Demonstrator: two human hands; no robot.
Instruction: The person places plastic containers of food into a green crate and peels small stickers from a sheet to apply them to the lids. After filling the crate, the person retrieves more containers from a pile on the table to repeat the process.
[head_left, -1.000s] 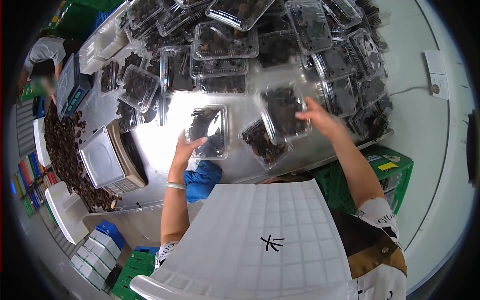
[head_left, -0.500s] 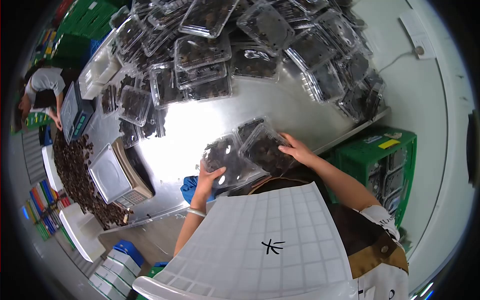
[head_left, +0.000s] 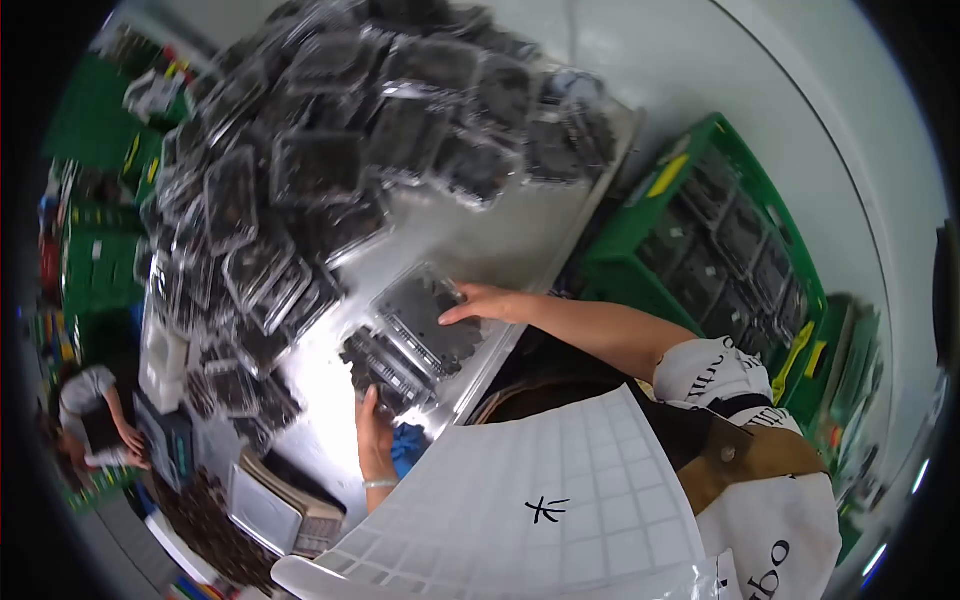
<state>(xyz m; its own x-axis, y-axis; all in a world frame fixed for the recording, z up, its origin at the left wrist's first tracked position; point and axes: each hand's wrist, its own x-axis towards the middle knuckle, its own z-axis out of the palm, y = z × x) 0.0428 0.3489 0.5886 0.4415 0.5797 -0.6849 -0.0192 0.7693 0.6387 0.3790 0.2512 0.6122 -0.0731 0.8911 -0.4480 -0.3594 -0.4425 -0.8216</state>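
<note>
**A:** Where are your hands?

**B:** My right hand (head_left: 482, 300) lies flat, fingers spread, on the lid of 1 clear box (head_left: 420, 320) of dark dried pieces, near the edge of the steel table (head_left: 500, 235). My left hand (head_left: 372, 425) touches a 2nd box (head_left: 382, 365) just beside it. I can't tell whether it grips.

**A:** And around them?

**B:** A pile of filled boxes (head_left: 330, 150) lies farther back. A green crate (head_left: 620, 235) is on my right, a scale (head_left: 275, 510) is on my left, and another person (head_left: 90, 400) is beyond it.
</note>
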